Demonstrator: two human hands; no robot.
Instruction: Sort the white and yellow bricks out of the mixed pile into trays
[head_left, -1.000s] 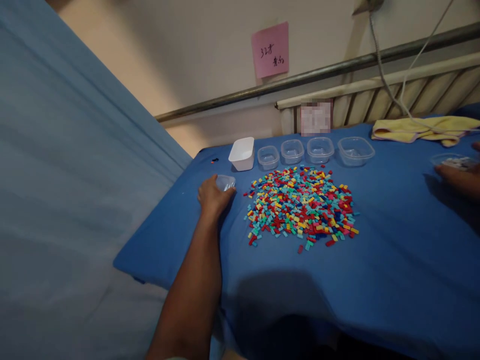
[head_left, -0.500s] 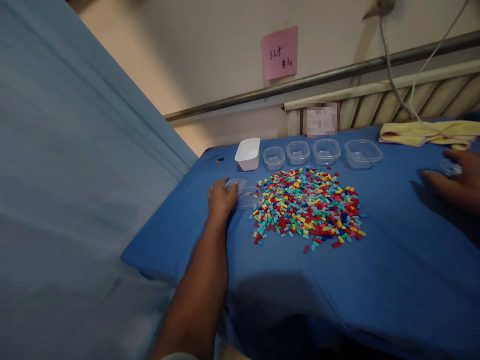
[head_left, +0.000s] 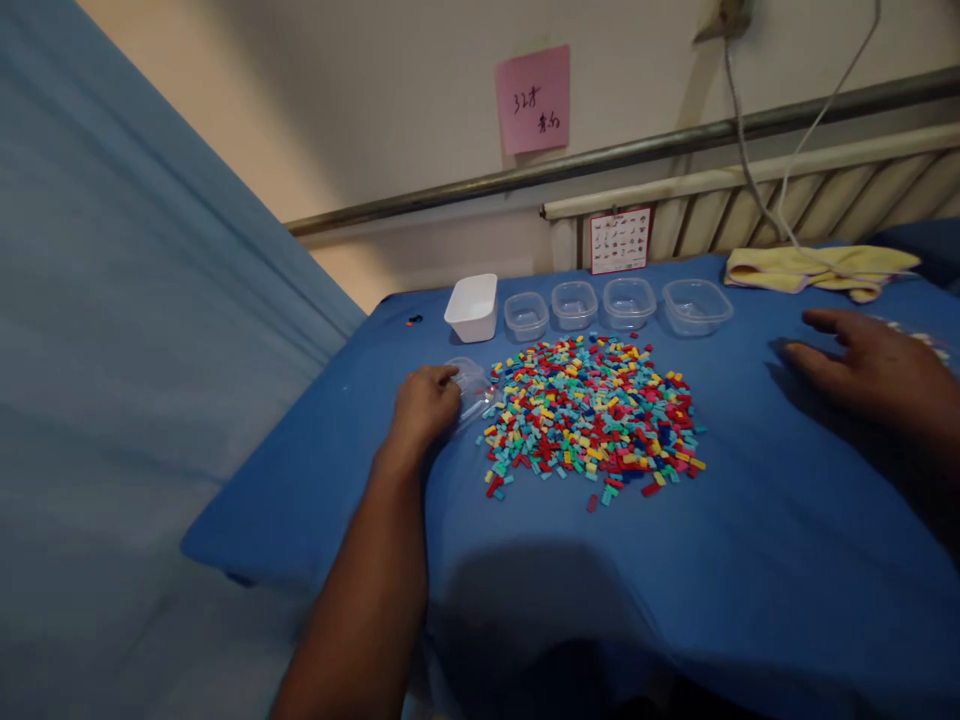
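My left hand [head_left: 429, 405] lies at the left side of the brick pile, its fingers closed on the edge of clear plastic lids [head_left: 471, 388]. How many lids there are cannot be told. A wide pile of small toy bricks [head_left: 592, 415] in red, yellow, green, pink and several blues spreads over the blue cloth. Off to the right, my right hand [head_left: 874, 365] is low over the cloth with thumb and fingers apart. Just behind it, a clear item with small whitish bits [head_left: 926, 342] is partly hidden by the hand.
Behind the pile stand a white tub [head_left: 474, 310] and a row of several clear tubs [head_left: 630, 305]. A folded yellow cloth [head_left: 814, 270] lies back right, a cable trailing over it. A small picture card [head_left: 620, 241] leans at the radiator; a blue curtain [head_left: 150, 350] hangs left.
The view has shifted to the right. My left hand has drawn the clear lids together at the pile's edge. My right hand has moved further in over the cloth.
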